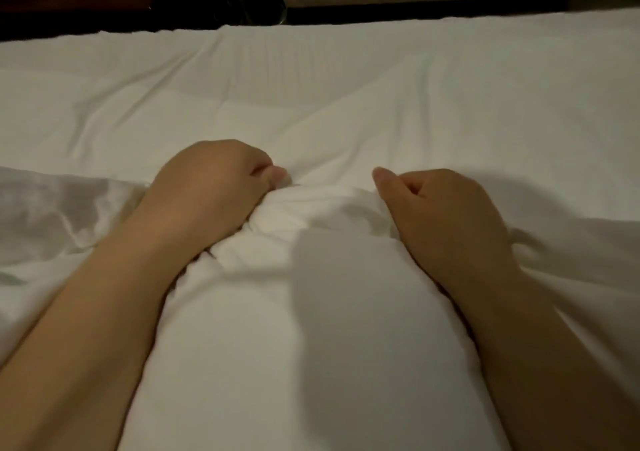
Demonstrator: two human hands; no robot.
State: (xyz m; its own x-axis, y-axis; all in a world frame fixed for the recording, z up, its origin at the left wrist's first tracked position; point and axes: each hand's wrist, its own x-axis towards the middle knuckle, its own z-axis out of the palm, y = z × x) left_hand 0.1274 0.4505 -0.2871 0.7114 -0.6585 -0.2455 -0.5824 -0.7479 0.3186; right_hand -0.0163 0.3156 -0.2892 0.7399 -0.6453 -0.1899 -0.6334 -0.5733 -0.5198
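The left hand (211, 180) is gripping a bunched fold of the white duvet (263, 329), its fingers (258, 170) curling tight into the cloth and the thumb pressing on top. The right hand (443, 211) is clutching the same duvet just to the right, fingers tucked under into the fabric and the thumb pointing left. The two hands are lying near each other but apart, with a puckered ridge of cloth between them. The duvet is lying on the near part of the bed, heaped over the flat white sheet (311, 79) that is stretching to the far edge. Beyond that edge, a dark round object (254, 5) is sitting in shadow.
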